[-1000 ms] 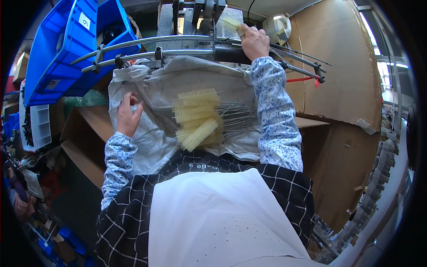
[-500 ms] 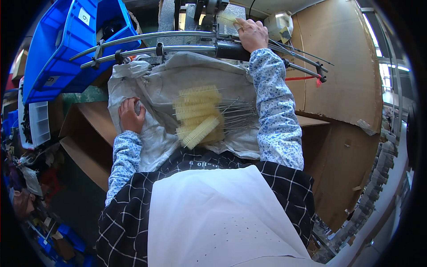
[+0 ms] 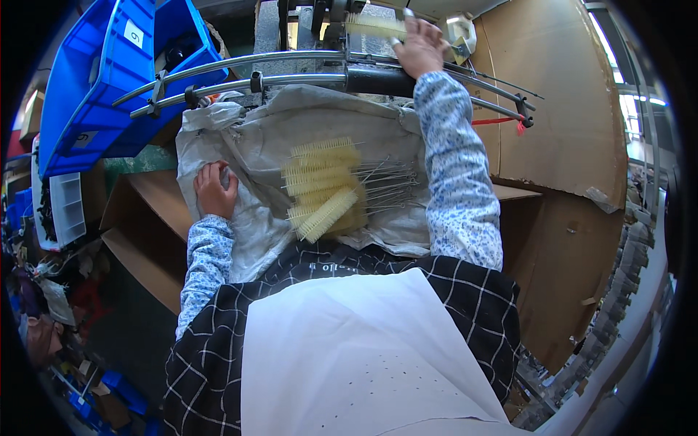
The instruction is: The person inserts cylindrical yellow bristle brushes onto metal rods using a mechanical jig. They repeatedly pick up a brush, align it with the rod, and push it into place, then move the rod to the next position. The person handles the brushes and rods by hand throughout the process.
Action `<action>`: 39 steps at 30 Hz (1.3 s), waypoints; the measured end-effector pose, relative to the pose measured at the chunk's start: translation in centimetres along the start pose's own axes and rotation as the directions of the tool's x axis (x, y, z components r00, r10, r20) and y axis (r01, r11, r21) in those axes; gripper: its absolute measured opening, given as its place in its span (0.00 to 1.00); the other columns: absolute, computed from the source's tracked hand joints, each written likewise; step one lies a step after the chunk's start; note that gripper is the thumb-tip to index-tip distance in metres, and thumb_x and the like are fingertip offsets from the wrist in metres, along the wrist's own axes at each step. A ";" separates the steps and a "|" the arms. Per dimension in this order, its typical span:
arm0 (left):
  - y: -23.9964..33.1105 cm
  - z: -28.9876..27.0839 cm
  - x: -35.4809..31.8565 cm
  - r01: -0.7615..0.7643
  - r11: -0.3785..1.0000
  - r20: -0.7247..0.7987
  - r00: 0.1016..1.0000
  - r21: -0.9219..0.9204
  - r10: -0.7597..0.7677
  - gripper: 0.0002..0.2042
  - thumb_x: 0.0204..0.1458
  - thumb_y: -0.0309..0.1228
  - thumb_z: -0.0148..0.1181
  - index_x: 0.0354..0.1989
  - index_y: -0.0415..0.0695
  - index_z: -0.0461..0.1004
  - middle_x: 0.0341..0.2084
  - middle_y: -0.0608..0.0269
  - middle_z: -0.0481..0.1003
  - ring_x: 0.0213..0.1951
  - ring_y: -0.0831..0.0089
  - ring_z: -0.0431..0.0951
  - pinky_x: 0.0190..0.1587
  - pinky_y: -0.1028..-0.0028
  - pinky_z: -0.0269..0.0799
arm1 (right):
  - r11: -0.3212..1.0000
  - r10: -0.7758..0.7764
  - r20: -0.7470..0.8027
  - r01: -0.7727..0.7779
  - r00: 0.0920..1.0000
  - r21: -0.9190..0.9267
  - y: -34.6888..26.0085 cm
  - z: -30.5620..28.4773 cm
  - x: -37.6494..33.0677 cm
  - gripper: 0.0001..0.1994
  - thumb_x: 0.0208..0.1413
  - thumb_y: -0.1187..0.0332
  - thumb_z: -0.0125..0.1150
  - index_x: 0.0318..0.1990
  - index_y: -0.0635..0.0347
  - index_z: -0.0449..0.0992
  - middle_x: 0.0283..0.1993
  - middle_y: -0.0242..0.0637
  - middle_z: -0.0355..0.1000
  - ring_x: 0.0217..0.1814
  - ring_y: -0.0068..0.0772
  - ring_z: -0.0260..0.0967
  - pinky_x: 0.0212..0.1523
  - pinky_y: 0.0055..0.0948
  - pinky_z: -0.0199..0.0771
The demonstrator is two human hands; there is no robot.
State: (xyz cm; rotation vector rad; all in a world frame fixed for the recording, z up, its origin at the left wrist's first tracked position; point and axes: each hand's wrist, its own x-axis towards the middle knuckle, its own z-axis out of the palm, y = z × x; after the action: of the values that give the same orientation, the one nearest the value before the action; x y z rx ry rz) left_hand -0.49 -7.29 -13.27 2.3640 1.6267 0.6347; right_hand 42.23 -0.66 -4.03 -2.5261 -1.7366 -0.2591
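Observation:
My right hand [image 3: 422, 47] is at the machine at the top, thumb and index finger spread apart at the right end of a pale yellow bristle brush [image 3: 374, 27]. White coverings show on those two fingertips. The brush lies crosswise among the machine's dark parts. My left hand [image 3: 216, 190] rests on the left side of a grey-white cloth [image 3: 254, 142], its fingers loosely bent and the thumb apart. Between my arms, a pile of yellow bristle brushes [image 3: 320, 178] lies on the cloth, their twisted wire stems [image 3: 389, 185] pointing right. One brush [image 3: 327, 214] lies slanted on top.
Two metal rails [image 3: 291, 80] cross in front of the machine [image 3: 273, 36]. Blue bins [image 3: 102, 87] stand at upper left. An open cardboard box [image 3: 149, 218] is beside my left arm, and large cardboard sheets [image 3: 552, 102] stand at right. A red strip [image 3: 494, 121] hangs by the rail end.
My right hand has shifted slightly right, its fingers parting from a pinch, and more of the brush at the machine shows. My left hand and the pile have stayed put.

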 end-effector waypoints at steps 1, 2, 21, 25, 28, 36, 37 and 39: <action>0.1 -0.1 -0.1 0.000 1.000 0.002 1.000 -0.004 0.000 0.10 0.38 0.30 0.53 0.32 0.46 0.68 0.30 0.64 0.68 0.39 0.65 0.67 0.43 0.67 0.57 | 0.995 0.097 -0.019 -0.097 0.995 0.013 0.6 -0.7 -0.9 0.31 0.44 0.55 0.51 0.57 0.51 0.51 0.55 0.36 0.51 0.56 0.40 0.44 0.51 0.45 0.42; 0.3 -0.3 0.0 0.000 1.000 0.004 1.000 -0.008 0.000 0.10 0.38 0.30 0.53 0.32 0.46 0.68 0.30 0.64 0.68 0.38 0.66 0.67 0.43 0.67 0.57 | 0.994 0.107 -0.043 -0.106 0.993 0.033 1.6 -0.2 -1.2 0.28 0.44 0.57 0.51 0.55 0.51 0.56 0.53 0.35 0.55 0.56 0.39 0.45 0.51 0.43 0.43; 0.6 -0.4 0.2 -0.018 1.000 0.011 1.000 -0.014 0.018 0.09 0.39 0.31 0.53 0.31 0.46 0.68 0.30 0.63 0.69 0.38 0.65 0.67 0.43 0.67 0.57 | 0.973 0.080 -0.184 -0.037 0.980 0.229 -5.5 0.5 -1.5 0.10 0.43 0.68 0.49 0.35 0.56 0.72 0.38 0.36 0.69 0.42 0.37 0.66 0.43 0.40 0.60; 0.5 -0.2 0.2 -0.017 1.000 0.005 1.000 -0.021 0.017 0.09 0.39 0.31 0.53 0.31 0.46 0.69 0.30 0.63 0.69 0.38 0.65 0.67 0.42 0.67 0.57 | 0.972 0.078 -0.125 -0.048 0.989 0.229 -9.5 0.0 -1.3 0.10 0.45 0.69 0.47 0.36 0.56 0.71 0.39 0.35 0.69 0.43 0.36 0.66 0.42 0.39 0.60; 0.5 -0.3 0.2 -0.021 1.000 0.001 1.000 -0.020 0.021 0.09 0.39 0.31 0.52 0.31 0.46 0.69 0.30 0.63 0.69 0.38 0.65 0.67 0.42 0.68 0.58 | 0.974 0.091 -0.143 -0.058 0.986 0.219 -10.6 0.3 -1.1 0.10 0.47 0.67 0.46 0.37 0.54 0.71 0.39 0.35 0.69 0.43 0.37 0.66 0.43 0.40 0.59; 0.0 0.0 -0.2 -0.001 1.000 -0.001 1.000 -0.014 0.001 0.09 0.38 0.30 0.52 0.31 0.46 0.68 0.30 0.63 0.68 0.38 0.66 0.67 0.43 0.68 0.57 | 0.987 0.078 -0.085 -0.065 0.993 0.148 -5.1 -0.3 -1.7 0.12 0.45 0.67 0.46 0.39 0.52 0.70 0.40 0.31 0.68 0.44 0.34 0.66 0.44 0.40 0.57; 0.0 0.2 -0.3 0.000 1.000 0.000 1.000 -0.017 0.000 0.09 0.38 0.30 0.52 0.31 0.46 0.68 0.30 0.63 0.68 0.38 0.65 0.67 0.43 0.68 0.57 | 0.991 0.076 -0.092 -0.064 0.993 0.120 -3.7 -0.5 -1.9 0.12 0.45 0.69 0.45 0.38 0.52 0.70 0.40 0.31 0.69 0.44 0.33 0.66 0.44 0.40 0.56; -0.1 0.1 -0.4 -0.004 1.000 -0.005 1.000 -0.010 0.004 0.10 0.38 0.30 0.53 0.31 0.46 0.68 0.30 0.63 0.68 0.38 0.65 0.67 0.43 0.68 0.57 | 0.991 0.062 -0.151 -0.042 0.987 0.131 -0.6 0.6 -1.7 0.13 0.44 0.68 0.46 0.40 0.49 0.70 0.40 0.31 0.69 0.42 0.34 0.67 0.44 0.41 0.56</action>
State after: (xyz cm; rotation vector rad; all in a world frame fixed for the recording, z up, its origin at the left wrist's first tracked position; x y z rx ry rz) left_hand -0.61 -7.59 -13.46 2.3610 1.6181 0.6489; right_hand 41.12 -1.87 -4.98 -2.3886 -1.5753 -0.3218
